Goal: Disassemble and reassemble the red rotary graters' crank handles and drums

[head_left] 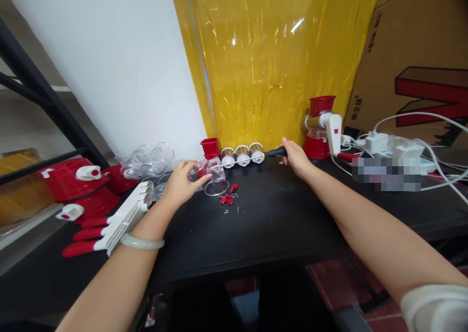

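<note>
Toward the back of the counter (pixel 256 224), your left hand (pixel 181 181) is closed around a clear plastic housing (pixel 214 171); it looks light, rigid, slick and crackable, so hold its walls. Your right hand (pixel 296 159) clamps the screwdriver (pixel 274 152) handle.

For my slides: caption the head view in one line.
Left hand grips a clear plastic housing; right hand holds a black-handled screwdriver over a black table.

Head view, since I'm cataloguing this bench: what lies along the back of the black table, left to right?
Red housings → clear cups → left hand holding a clear piece → three metal drums → screwdriver handle gripped by the right hand → assembled red grater → white plugs.
</note>
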{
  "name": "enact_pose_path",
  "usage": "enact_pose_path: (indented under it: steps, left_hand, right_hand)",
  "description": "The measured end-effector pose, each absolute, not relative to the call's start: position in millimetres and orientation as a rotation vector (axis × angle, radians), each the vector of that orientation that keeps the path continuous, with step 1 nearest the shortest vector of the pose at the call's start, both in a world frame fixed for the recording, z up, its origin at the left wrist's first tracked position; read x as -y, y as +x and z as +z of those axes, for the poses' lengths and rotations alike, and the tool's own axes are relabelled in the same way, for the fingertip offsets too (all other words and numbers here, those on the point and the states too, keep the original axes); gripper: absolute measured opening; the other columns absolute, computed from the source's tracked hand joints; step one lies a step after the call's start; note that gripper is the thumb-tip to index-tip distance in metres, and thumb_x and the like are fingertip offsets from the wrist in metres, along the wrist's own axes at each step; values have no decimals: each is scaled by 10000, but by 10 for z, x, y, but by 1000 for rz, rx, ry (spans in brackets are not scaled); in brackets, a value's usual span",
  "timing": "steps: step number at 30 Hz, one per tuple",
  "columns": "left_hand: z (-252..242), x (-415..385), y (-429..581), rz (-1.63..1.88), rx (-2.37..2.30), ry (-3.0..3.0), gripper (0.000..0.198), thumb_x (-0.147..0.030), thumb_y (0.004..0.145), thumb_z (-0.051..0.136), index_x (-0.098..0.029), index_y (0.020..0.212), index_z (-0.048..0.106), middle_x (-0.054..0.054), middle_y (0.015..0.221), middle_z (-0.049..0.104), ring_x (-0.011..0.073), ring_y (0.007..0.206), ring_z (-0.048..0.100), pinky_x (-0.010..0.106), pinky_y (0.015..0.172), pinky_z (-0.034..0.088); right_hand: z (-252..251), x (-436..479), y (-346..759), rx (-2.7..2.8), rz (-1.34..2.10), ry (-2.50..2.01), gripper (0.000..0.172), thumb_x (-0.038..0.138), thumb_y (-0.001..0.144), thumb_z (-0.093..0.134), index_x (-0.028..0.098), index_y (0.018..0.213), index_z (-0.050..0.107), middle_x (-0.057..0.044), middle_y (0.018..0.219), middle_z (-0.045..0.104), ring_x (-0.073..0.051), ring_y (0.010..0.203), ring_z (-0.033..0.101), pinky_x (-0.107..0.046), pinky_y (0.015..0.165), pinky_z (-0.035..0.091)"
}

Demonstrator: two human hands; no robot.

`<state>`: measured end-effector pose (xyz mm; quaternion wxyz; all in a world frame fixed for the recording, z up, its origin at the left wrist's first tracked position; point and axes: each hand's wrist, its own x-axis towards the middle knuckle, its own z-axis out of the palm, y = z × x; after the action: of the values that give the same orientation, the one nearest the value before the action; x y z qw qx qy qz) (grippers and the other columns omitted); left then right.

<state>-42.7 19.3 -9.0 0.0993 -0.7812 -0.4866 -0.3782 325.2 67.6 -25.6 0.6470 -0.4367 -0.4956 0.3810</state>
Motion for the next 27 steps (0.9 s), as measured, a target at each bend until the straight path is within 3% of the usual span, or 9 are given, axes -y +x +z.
enact_pose_path:
  steps: [3, 5, 8, 12, 15, 17, 21, 23, 27]
  left_hand:
    - [-83, -189, -426, -1116, 1444, -2315, 441, -594, 834, 669, -220, 1064, 625, 80, 1149, 630, 263, 1112, 622, 411, 996, 490]
    - [-77, -186, -427, -1110, 1446, -2317, 433, -591, 836, 669, -222, 1056, 624, 78, 1148, 629, 261, 1112, 623, 409, 998, 489]
    - [-75, -182, -427, -1106, 1438, -2319, 430, -590, 839, 667, -222, 1057, 624, 77, 1148, 627, 260, 1114, 620, 407, 1004, 485]
    - [-79, -179, -424, -1114, 1447, -2318, 422, -587, 839, 666, -227, 1056, 623, 73, 1138, 627, 262, 1113, 618, 407, 989, 494]
    - [-81, -180, -423, -1111, 1448, -2322, 428, -593, 839, 663, -230, 1061, 622, 74, 1149, 627, 265, 1117, 618, 408, 982, 499]
    - [-82, -179, -422, -1111, 1447, -2320, 437, -598, 836, 663, -228, 1065, 623, 76, 1152, 627, 266, 1113, 621, 406, 978, 500]
    - [-85, -177, -421, -1115, 1446, -2316, 446, -600, 835, 665, -219, 1062, 624, 79, 1142, 628, 265, 1110, 623, 408, 992, 493]
    - [-86, -179, -424, -1115, 1446, -2320, 441, -596, 838, 665, -220, 1063, 624, 79, 1146, 627, 264, 1113, 621, 414, 1000, 490]
    - [-83, -184, -427, -1116, 1439, -2326, 425, -590, 840, 664, -227, 1057, 622, 77, 1144, 624, 261, 1124, 616, 413, 1012, 486]
  right_hand:
    - [-247, -655, 3246, 1105, 878, -978, 348, 490, 772, 704, 233, 757, 469, 102, 473, 392, -65, 393, 371, -229, 469, 473]
    - [-229, -621, 3241, 1057, 959, -911, 287, 387, 723, 719, 236, 817, 495, 90, 558, 485, -66, 437, 441, -219, 488, 476]
    - [-210, -581, 3236, 1038, 1075, -816, 354, 316, 647, 741, 250, 897, 500, 78, 672, 577, -78, 535, 560, -207, 540, 492]
    - [-230, -617, 3235, 1057, 1042, -866, 411, 500, 709, 746, 250, 872, 463, 68, 665, 581, -89, 505, 570, -212, 500, 474]
    - [-255, -670, 3242, 1097, 937, -967, 457, 648, 790, 651, 245, 786, 435, 98, 500, 428, -76, 376, 420, -237, 452, 460]
    - [-256, -675, 3248, 1115, 890, -990, 436, 595, 794, 678, 241, 741, 430, 114, 453, 350, -63, 355, 346, -235, 448, 457]
    - [-220, -608, 3241, 1066, 994, -859, 269, 368, 736, 724, 232, 817, 508, 80, 583, 516, -65, 447, 471, -210, 486, 467]
    - [-206, -580, 3231, 1049, 1066, -803, 283, 339, 706, 733, 235, 877, 532, 58, 675, 591, -81, 513, 557, -215, 515, 486]
    - [-234, -619, 3236, 1064, 1036, -882, 385, 572, 773, 688, 223, 841, 542, 45, 564, 554, -103, 442, 540, -235, 469, 473]
